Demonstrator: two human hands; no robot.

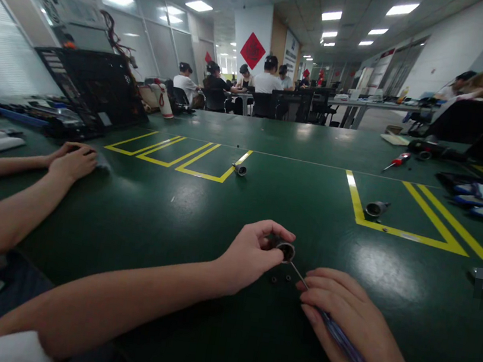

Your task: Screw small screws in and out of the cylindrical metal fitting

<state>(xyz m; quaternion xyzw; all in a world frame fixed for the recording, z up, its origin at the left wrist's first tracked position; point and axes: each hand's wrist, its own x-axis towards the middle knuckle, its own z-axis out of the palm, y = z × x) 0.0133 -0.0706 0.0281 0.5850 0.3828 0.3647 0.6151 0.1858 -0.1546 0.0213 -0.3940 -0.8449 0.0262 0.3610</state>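
Observation:
Between the thumb and fingers of my left hand (253,254) is a small round metal housing (286,251), its open end facing me and to the right. My right hand (343,321) is closed around a screwdriver (342,339) with a translucent purple-blue handle. The thin shaft points up and left, its tip at the housing's rim; whether it touches a screw I cannot tell. Just below the housing, two tiny dark parts (280,279) lie on the green table (154,288).
Yellow tape (413,236) marks boxes on the table. One similar housing (376,209) lies inside the right box, another housing (240,170) farther left. A red-handled screwdriver (399,160) lies at the back right. At left are a co-worker's hands (74,160); several people sit beyond.

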